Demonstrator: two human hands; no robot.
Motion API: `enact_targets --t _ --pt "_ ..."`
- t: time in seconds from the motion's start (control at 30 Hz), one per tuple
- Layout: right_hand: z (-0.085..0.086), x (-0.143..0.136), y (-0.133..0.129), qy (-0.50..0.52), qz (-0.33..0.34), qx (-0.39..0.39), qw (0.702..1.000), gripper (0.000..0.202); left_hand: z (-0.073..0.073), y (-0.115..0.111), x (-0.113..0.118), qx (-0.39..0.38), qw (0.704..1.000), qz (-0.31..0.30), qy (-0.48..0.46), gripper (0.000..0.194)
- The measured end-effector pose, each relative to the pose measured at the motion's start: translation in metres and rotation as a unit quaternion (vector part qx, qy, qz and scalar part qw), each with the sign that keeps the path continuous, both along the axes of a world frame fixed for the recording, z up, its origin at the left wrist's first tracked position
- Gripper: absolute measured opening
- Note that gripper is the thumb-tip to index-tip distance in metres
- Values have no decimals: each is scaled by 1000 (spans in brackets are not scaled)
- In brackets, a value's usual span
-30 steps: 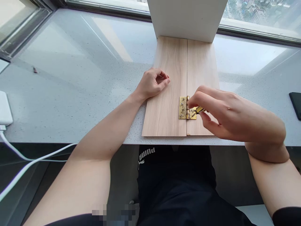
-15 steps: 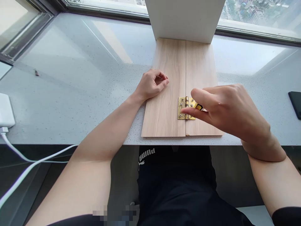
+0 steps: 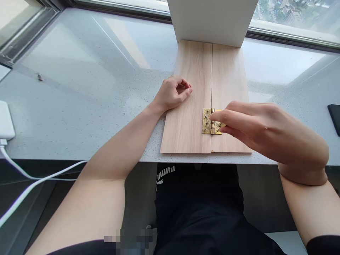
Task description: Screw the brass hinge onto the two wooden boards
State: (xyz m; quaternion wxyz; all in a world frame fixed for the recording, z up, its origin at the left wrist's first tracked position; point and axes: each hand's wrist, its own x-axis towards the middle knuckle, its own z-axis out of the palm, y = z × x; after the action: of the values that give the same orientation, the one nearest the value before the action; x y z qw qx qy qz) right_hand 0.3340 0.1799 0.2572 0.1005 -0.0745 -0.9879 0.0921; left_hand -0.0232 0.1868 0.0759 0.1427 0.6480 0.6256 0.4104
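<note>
Two pale wood-grain boards lie side by side, the left board [image 3: 186, 124] and the right board [image 3: 231, 78], with a thin seam between them. A brass hinge [image 3: 206, 122] straddles the seam near their front ends, with screws showing in its left leaf. My right hand [image 3: 255, 122] is over the hinge's right leaf, thumb and fingers round a screwdriver [image 3: 223, 125]. Only a little of its yellow part shows; the hand covers the rest. My left hand [image 3: 172, 92] rests on the left board's outer edge, fingers curled towards the thumb. Whatever it may hold is hidden.
A white panel [image 3: 212, 21] stands upright at the boards' far end, before the windows. On the speckled countertop [image 3: 106, 106] are a small dark piece [image 3: 39, 77], a white charger [image 3: 5, 120] with a cable [image 3: 34, 184] over the front edge, and a black phone-like object [image 3: 335, 118].
My right hand has turned about the screwdriver: its index finger now stretches over the hinge's middle, and the thumb has drawn back to the right. My left hand stays on the left board.
</note>
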Motion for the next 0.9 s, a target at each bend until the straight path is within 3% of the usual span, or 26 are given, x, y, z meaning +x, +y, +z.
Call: enact_targets --t 0.1,0.3,0.47,0.67,0.77,0.9 --pt "-2 -1 2 7 -45 27 999 15 -2 2 -1 3 1000 3 4 11" --pt "-10 -18 -12 19 -89 121 988 43 -3 1 -3 7 1000 2 7 10" --pt "-8 -16 -15 26 -100 71 992 27 0 -1 -3 -15 1000 4 13 11" --pt "-4 -8 -1 -13 0 -47 999 22 2 0 -1 -12 1000 -4 -14 17" --pt "-6 -7 0 -2 -2 -33 999 18 1 0 0 -9 1000 -3 -17 17" --pt "-7 -8 -2 19 -20 15 1000 35 0 0 0 -17 1000 7 -10 14"
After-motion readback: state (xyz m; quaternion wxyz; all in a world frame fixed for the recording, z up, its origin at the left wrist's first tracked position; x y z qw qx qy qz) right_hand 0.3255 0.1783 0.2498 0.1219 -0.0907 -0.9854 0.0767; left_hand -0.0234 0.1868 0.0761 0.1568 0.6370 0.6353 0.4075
